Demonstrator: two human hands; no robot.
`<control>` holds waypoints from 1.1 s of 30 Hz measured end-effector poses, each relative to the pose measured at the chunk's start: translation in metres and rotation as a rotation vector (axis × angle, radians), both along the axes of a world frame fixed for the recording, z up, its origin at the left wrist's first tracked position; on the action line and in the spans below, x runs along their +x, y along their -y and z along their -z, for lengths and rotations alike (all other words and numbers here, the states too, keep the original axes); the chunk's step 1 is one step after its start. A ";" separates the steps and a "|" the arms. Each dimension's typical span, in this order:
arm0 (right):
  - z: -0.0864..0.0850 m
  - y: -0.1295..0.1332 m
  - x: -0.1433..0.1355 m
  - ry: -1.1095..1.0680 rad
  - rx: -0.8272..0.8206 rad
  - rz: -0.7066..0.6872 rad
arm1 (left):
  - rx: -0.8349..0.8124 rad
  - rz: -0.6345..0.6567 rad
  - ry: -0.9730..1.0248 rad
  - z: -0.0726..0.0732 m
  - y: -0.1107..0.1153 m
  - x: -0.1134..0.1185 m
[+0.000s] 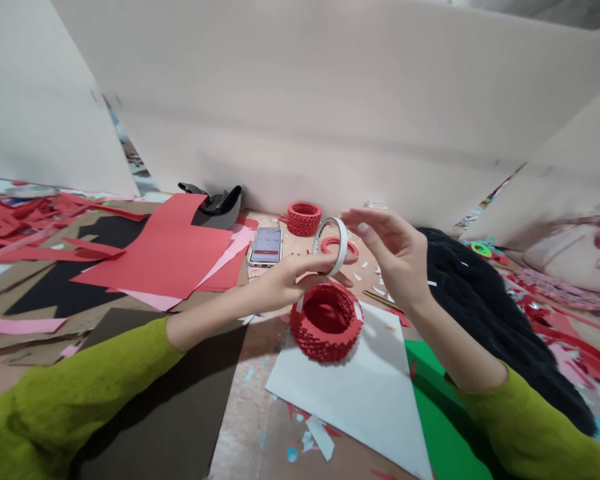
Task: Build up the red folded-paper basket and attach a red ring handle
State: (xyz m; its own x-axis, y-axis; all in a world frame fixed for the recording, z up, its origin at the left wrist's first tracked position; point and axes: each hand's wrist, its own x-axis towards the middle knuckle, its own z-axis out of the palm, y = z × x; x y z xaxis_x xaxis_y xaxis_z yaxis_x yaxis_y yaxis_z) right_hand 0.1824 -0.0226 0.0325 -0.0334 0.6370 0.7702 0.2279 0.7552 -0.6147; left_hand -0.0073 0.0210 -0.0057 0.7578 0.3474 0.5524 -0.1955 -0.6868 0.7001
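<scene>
My left hand (300,277) reaches in from the left and holds a roll of white tape (341,248) upright, with fingers passing through its ring. My right hand (397,257) is raised just right of the roll, fingers stretched out and thumb apart. Its fingertips are near the roll's top edge; whether they touch it I cannot tell. Below the hands, a round red folded-paper piece (325,343) with a hollow middle and small white strips on its rim sits on a white sheet (350,400).
Behind stand another red paper ring (304,221) and a flatter red ring (350,248). A phone (266,247) lies left of them, beside red paper sheets (155,257) and a dark cap (223,207). Dark furry cloth (475,300) and green paper (440,407) are at right. White panels (300,100) rise behind.
</scene>
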 end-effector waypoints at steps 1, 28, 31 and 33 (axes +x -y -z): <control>-0.001 0.001 0.000 -0.005 -0.005 -0.011 | 0.083 -0.024 0.003 0.001 0.000 0.000; -0.010 0.011 0.005 0.332 0.319 -0.009 | 0.263 -0.238 -0.007 -0.005 0.019 -0.001; -0.006 0.010 0.002 0.276 0.208 0.000 | 0.110 -0.186 -0.016 -0.007 0.023 -0.001; -0.003 0.009 0.001 0.234 0.135 0.005 | 0.002 -0.182 -0.037 -0.009 0.025 -0.001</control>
State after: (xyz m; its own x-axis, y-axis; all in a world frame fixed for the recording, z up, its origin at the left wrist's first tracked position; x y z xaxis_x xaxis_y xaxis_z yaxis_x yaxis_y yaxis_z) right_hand 0.1830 -0.0314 0.0353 -0.2181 0.5295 0.8198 0.3557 0.8254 -0.4384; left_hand -0.0078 -0.0037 0.0030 0.7022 0.4797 0.5261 -0.0415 -0.7101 0.7029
